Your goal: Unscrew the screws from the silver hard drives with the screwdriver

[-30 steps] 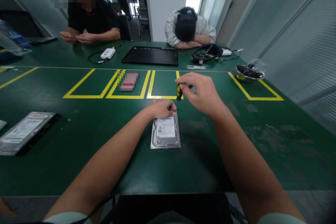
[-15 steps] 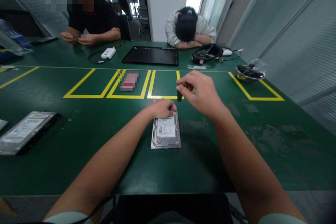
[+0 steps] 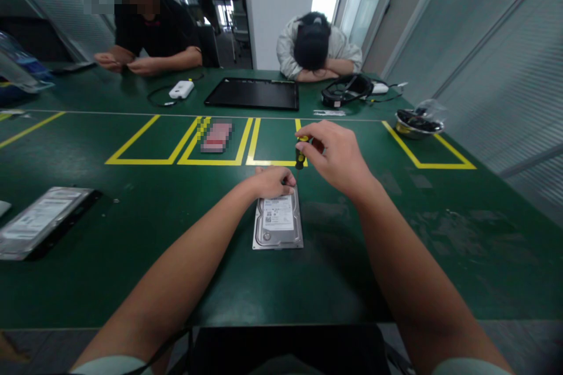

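Note:
A silver hard drive (image 3: 280, 217) with a white label lies flat on the green table in front of me. My left hand (image 3: 276, 181) is closed over its far end, the fingers curled at that edge and hiding part of it. Between the thumb and fingers of my right hand (image 3: 336, 155) is a black-and-yellow screwdriver (image 3: 300, 159), held upright. Its thin shaft points down at the drive's far right corner, next to my left fingertips. I cannot make out what the tip touches.
A second hard drive (image 3: 41, 220) lies at left. Yellow tape outlines (image 3: 141, 162) and a blurred pink item (image 3: 216, 137) are beyond my hands. Further off are a black screen panel (image 3: 253, 94), a headset (image 3: 346, 91), a metal bowl (image 3: 420, 126) and two people seated.
The screwdriver handle has turned in my right fingers, showing more yellow now. My left hand and the hard drive stay put. The hands of the person at far left shifted slightly.

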Demonstrator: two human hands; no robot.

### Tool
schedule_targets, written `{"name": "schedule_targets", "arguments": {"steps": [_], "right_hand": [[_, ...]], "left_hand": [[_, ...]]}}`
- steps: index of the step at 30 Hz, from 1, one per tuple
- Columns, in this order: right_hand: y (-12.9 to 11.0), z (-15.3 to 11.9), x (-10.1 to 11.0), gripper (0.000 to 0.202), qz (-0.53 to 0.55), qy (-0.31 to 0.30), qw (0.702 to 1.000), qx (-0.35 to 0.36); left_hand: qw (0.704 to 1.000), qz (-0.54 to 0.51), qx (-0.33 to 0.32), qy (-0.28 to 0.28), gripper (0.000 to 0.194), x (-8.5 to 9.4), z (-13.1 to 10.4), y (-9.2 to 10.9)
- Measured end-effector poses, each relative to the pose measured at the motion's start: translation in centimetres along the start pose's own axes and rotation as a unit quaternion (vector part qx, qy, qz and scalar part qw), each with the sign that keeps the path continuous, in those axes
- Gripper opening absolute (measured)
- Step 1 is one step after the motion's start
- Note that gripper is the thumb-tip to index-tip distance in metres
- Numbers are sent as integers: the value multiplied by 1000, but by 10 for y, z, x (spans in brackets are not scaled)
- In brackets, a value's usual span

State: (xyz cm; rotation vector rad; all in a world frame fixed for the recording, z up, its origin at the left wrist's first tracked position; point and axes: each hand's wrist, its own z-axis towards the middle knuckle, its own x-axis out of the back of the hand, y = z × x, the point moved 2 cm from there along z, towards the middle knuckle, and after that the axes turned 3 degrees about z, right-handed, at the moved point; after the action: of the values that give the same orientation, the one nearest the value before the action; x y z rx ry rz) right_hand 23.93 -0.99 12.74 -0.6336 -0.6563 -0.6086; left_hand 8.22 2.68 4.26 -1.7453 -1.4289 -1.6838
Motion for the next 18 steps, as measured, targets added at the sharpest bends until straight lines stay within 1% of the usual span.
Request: {"name": "schedule_targets", "arguments": {"steps": [3, 12, 18], "right_hand": [[0, 0, 0, 12, -2, 0, 1000, -3], [-1, 0, 3, 15, 8, -3, 1000, -9], [-2, 0, 4, 22, 37, -21, 999, 14]], "left_hand": [[1000, -1, -1, -1, 24, 0, 0, 1], [1000, -3, -7, 7, 24, -3, 1, -3], [1000, -13, -7, 13, 23, -3, 1, -3]]}}
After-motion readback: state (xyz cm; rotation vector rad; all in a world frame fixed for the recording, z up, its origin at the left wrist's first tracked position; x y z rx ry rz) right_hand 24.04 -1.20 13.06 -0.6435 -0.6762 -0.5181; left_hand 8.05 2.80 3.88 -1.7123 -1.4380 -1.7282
